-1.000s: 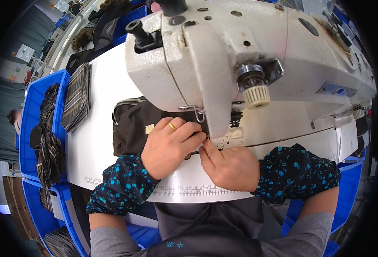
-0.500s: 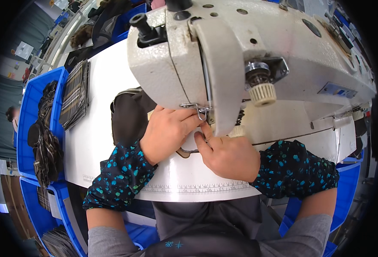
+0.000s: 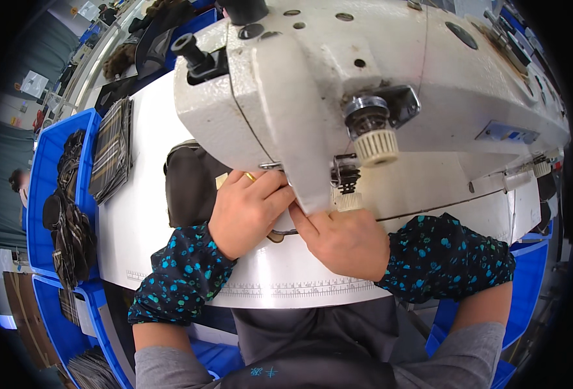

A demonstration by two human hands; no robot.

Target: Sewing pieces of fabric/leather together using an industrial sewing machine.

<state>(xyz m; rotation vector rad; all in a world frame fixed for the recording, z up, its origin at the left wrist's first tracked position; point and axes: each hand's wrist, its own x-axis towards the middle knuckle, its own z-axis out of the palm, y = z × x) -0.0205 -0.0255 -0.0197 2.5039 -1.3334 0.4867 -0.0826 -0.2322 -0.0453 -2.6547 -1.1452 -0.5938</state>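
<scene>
A dark brown fabric piece with a zipper [image 3: 192,185] lies on the white table under the sewing machine head [image 3: 286,110]. My left hand [image 3: 242,217] presses on it with bent fingers close together near the presser area. My right hand [image 3: 350,243] is closed beside it, its index finger reaching to the left fingertips. A dark bound edge [image 3: 285,232] of the piece shows between the hands. The needle and the pinched spot are hidden behind the machine's pale guard [image 3: 293,129] and my fingers.
A stack of plaid fabric pieces [image 3: 112,152] lies at the table's left. Next to it, a blue bin [image 3: 36,201] holds dark plaid pieces, with another blue bin [image 3: 56,324] below. Tension knobs [image 3: 376,146] jut from the machine above my right hand. A printed ruler [image 3: 299,288] runs along the near edge.
The machine head sits further left in view as the view shifts. My left hand has moved slightly down and left. My right thumb, seen before, is now tucked out of sight.
</scene>
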